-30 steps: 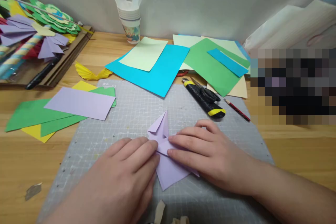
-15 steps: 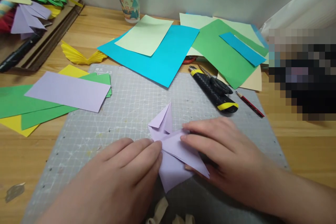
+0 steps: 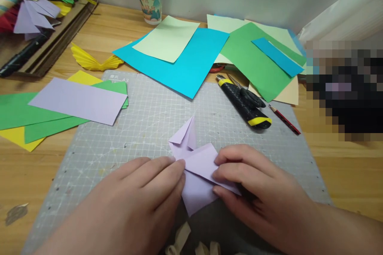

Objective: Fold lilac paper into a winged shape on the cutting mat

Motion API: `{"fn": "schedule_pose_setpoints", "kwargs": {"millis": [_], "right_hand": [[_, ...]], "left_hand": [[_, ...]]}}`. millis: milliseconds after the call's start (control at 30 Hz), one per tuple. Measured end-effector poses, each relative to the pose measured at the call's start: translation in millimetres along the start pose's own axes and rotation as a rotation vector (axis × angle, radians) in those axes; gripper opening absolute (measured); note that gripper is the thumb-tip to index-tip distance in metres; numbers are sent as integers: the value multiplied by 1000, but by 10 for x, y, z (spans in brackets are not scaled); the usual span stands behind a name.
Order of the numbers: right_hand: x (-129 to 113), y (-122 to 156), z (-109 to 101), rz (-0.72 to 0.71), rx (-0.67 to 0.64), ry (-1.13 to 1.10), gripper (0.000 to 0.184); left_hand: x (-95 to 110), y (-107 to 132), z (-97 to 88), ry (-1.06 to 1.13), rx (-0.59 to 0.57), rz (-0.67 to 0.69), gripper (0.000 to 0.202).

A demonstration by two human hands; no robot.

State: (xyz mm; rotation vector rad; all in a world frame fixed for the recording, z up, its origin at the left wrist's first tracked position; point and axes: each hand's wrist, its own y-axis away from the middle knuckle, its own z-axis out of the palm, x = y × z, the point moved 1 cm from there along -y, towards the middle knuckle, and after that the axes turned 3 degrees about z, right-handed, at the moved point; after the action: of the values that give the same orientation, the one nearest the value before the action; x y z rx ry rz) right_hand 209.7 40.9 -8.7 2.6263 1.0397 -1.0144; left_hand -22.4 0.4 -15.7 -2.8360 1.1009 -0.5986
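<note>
A partly folded piece of lilac paper (image 3: pixel 197 197) lies on the grey cutting mat (image 3: pixel 149 127), with a pointed folded tip standing out at its far end. My left hand (image 3: pixel 143 191) presses on its left side, the fingers held together and the fingertips near the middle of the folds. On the other side, my right hand (image 3: pixel 254 179) grips the right-hand flap between thumb and fingers. This flap is lifted a little off the layer below. My palms hide part of the paper's edges.
A utility knife (image 3: pixel 239 103), small black-handled scissors (image 3: pixel 253 97) and a pencil (image 3: pixel 284 119) lie on the right. Blue paper (image 3: pixel 185 75) and green paper (image 3: pixel 254 59) spread behind. Lilac strips (image 3: pixel 79 101) sit left, near a yellow pleated piece (image 3: pixel 95 61). Paper cups (image 3: pixel 149 0) stand at the back.
My right hand has shifted slightly right and its fingertips have slid along the flap toward its outer edge. The flap's outer end sits a little higher. My left hand stays in place.
</note>
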Motion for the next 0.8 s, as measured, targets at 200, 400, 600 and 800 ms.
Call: {"fn": "schedule_pose_setpoints", "kwargs": {"millis": [200,400,600,800], "right_hand": [[17,16,12,-15,-21,51,12],[62,44,3,-87,-41,151,19],[41,15,-20,-92,-35,137,16],[30,2,-33,-76,-33,121,16]], "left_hand": [[6,-1,8,-32,-30,32,39],[14,-55,-20,-93,-70,36,42],[22,-89,-74,-144,-106,49,46],[41,-78,-81,-174,-124,44,51]]}}
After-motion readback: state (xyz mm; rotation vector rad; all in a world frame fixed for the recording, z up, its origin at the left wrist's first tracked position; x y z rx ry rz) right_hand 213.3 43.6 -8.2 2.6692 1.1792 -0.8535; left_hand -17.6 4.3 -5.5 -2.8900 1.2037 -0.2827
